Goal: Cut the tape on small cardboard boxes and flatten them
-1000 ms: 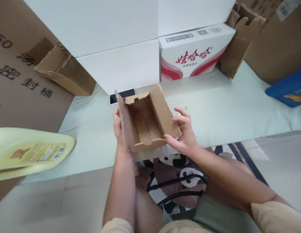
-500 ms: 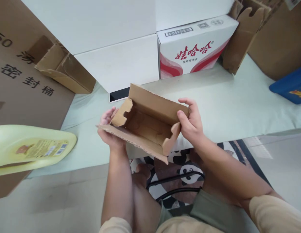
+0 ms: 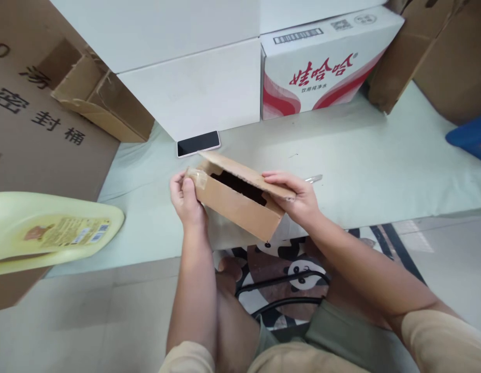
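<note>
Between my two hands a small brown cardboard box (image 3: 240, 210) is held tilted above the front edge of the pale green cloth. My left hand (image 3: 189, 202) grips its left end, thumb near a piece of clear tape (image 3: 198, 177). At the right end my right hand (image 3: 296, 197) holds the box, with fingers over the top flap (image 3: 248, 176). That flap is partly folded over, leaving a dark gap into the box. Just beyond my right hand, a thin silvery object (image 3: 314, 178) lies on the cloth, partly hidden.
A phone (image 3: 199, 144) lies behind the box. White cartons (image 3: 193, 93) and a red-and-white carton (image 3: 321, 77) stand at the back. To the left are a yellow-green jug (image 3: 57, 228) and a large brown carton (image 3: 15, 140); a blue container (image 3: 471, 137) is at right.
The upper flaps, wide open before, are now folded inward over the box. The box has turned so its front side shows. My left thumb has come onto the box front.
</note>
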Motion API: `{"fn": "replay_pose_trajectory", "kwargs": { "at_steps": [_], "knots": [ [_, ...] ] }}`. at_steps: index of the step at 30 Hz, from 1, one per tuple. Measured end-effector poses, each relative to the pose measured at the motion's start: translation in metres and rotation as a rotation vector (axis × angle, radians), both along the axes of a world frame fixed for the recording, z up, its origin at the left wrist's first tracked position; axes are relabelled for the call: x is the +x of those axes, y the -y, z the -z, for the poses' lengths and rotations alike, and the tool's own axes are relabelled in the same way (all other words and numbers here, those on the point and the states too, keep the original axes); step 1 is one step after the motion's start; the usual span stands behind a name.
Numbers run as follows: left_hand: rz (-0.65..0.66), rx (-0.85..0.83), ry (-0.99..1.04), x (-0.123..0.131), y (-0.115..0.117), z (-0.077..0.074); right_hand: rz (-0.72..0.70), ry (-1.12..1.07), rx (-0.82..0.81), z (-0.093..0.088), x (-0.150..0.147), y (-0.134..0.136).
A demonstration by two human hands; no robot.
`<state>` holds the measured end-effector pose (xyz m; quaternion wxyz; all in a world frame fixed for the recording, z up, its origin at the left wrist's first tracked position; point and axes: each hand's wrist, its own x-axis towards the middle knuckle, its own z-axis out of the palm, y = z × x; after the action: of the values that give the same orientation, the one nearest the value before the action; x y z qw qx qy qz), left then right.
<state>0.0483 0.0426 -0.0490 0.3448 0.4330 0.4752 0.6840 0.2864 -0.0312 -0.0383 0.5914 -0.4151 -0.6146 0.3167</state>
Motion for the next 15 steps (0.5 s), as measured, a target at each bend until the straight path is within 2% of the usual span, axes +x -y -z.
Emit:
{"fn": "replay_pose_trajectory", "kwargs": {
  "at_steps": [3, 6, 10, 15],
  "knots": [
    [-0.039, 0.083, -0.126, -0.004, 0.001, 0.000, -0.098, 0.081, 0.086, 0.002, 0.002, 0.003],
    [-0.019, 0.194, -0.318, -0.009, 0.005, -0.005, -0.196, 0.066, 0.137, 0.004, 0.001, 0.008],
    [0.071, 0.196, -0.513, -0.015, 0.010, -0.010, -0.136, 0.092, 0.090, 0.006, -0.004, 0.011],
    [0.086, 0.166, -0.535, -0.017, 0.009, -0.011, -0.146, 0.098, 0.069, 0.004, -0.006, 0.011]
  ]
}}
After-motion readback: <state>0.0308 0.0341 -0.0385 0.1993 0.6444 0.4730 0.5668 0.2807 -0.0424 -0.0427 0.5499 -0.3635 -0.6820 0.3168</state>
